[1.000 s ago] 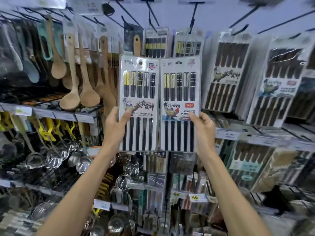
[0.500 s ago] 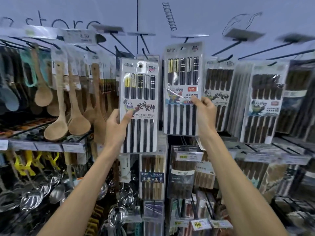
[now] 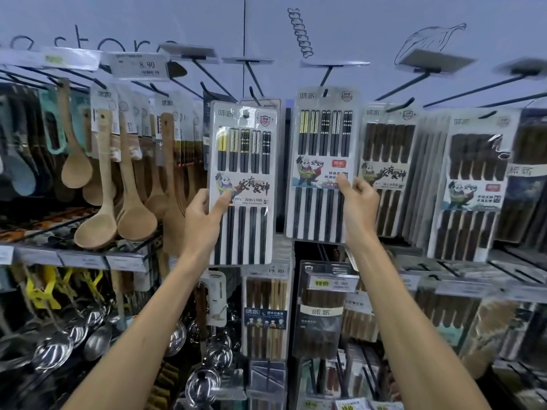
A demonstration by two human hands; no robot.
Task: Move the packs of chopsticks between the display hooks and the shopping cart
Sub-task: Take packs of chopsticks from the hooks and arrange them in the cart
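While each hand pinches one pack of black chopsticks, both packs stand upright before the display hooks [image 3: 325,75].
Thumb in front and fingers behind, the left hand [image 3: 204,216] holds the left pack [image 3: 244,161] by its left edge; the right hand [image 3: 358,202] grips the right pack [image 3: 321,143] by its right edge, raised higher, top hole at a hook's tip. Wooden spoons [image 3: 97,223] hang further left.
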